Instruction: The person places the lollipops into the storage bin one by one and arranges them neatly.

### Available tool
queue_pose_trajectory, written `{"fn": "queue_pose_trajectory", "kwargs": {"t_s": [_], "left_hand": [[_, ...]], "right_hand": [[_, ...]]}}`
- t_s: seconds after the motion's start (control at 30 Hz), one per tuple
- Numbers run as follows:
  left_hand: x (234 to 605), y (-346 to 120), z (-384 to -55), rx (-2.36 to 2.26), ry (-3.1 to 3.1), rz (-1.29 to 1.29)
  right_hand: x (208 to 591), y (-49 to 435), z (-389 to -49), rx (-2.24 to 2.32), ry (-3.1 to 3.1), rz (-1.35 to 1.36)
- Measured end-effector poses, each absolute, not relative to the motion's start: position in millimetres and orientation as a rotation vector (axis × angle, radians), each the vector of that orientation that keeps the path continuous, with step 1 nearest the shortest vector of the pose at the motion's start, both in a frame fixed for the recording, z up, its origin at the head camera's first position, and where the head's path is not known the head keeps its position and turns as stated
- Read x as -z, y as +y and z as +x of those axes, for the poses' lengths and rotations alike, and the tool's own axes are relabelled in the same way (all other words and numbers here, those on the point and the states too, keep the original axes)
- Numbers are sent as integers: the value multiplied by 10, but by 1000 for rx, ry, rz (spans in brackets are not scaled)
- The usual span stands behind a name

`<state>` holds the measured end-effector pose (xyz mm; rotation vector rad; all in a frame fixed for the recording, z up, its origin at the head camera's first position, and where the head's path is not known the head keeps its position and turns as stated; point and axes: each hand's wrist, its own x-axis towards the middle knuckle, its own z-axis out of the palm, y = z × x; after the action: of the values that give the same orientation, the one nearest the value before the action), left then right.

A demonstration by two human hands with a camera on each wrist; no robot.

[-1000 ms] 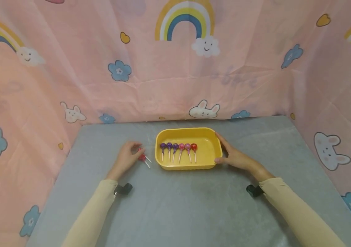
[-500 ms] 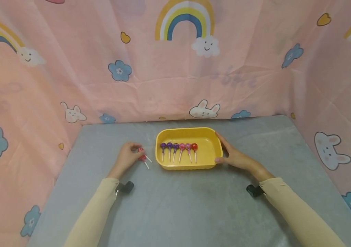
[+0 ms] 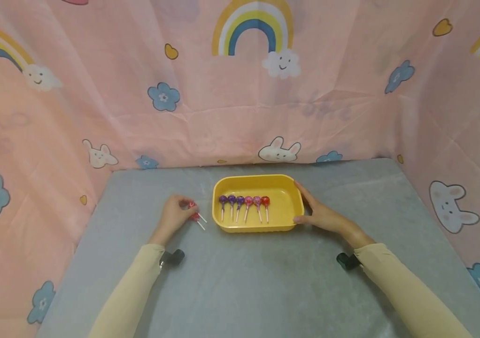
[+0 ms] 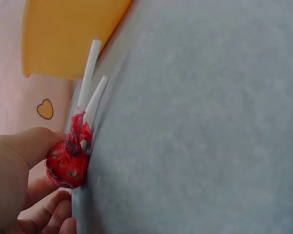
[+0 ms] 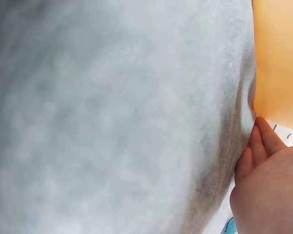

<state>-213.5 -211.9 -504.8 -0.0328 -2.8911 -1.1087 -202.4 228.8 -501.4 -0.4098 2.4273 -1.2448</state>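
Note:
A shallow yellow tray [image 3: 286, 211] holds a row of wrapped lollipops: purple [image 3: 231, 200] ones at the left, pink [image 3: 248, 201] ones after them, and a red one [image 3: 266, 201] at the right end. Left of the tray, my left hand [image 3: 174, 216] pinches a red lollipop [image 4: 68, 168] between thumb and fingers, low over the table. A second white stick [image 4: 96, 97] lies close beside the first; its candy head is mostly hidden. My right hand [image 3: 323, 217] grips the tray's right end, thumb at the front corner and fingers along the back.
The grey tabletop [image 3: 257, 286] extends around the tray and toward me. Behind and at both sides hangs a pink printed cloth [image 3: 206, 122]. Dark wrist cameras [image 3: 176, 257] stick out inward from both sleeves.
My left wrist has shifted slightly to the right, and the sticks by that hand have moved a little. The tray, its lollipops and my right hand have stayed still.

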Motion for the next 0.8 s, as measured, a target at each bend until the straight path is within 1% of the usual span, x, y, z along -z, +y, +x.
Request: {"fn": "queue_pose_trajectory", "kwargs": {"t_s": [0.43, 0.8], "left_hand": [[5009, -2106, -2122, 1102, -2892, -21], [4849, -2072, -2118, 1179, -2899, -13]], "right_hand": [[5021, 2297, -2030, 1251, 2426, -419], [5023, 2292, -2033, 1265, 2424, -421]]}}
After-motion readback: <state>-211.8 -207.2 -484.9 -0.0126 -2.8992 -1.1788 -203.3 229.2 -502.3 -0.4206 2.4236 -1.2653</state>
